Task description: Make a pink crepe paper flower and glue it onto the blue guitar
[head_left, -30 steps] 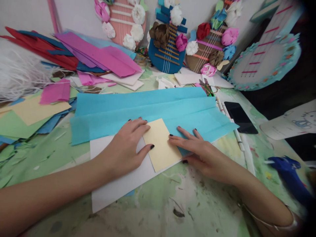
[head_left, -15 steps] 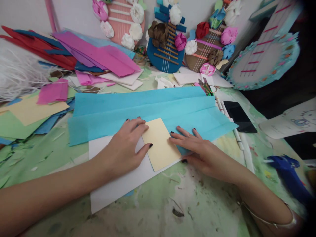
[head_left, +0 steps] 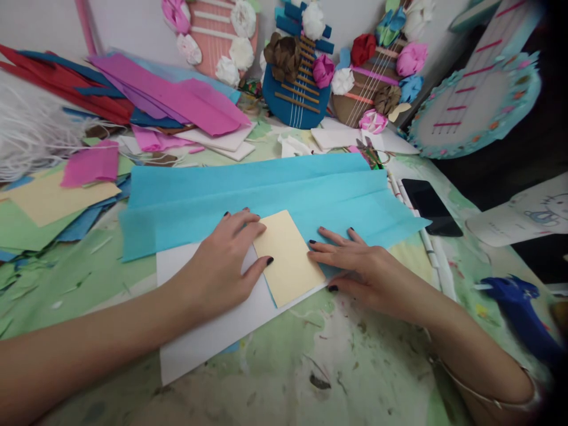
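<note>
A small pale yellow piece of paper (head_left: 290, 260) lies on a larger white sheet (head_left: 199, 337), with a thin blue edge showing along its lower left side. My left hand (head_left: 226, 254) rests on the white sheet, fingers stretched, its thumb and fingertips at the yellow paper's left edge. At the right edge of the yellow paper, my right hand (head_left: 364, 266) lies with fingers spread and fingertips touching or nearly touching it. A wide creased sheet of turquoise paper (head_left: 248, 183) spreads behind both hands; the white sheet's far edge meets it.
Coloured paper strips (head_left: 177, 100), white string (head_left: 35, 130) and paper scraps (head_left: 62, 195) crowd the left. Paper guitars (head_left: 295, 100) with paper flowers stand along the back. To the right are scissors (head_left: 373, 155), markers (head_left: 428, 247), a phone (head_left: 430, 204) and a blue glue gun (head_left: 519, 307).
My right hand has shifted very slightly to the right along the yellow paper's edge. The left hand stays in place at the paper; the whole view has moved a little.
</note>
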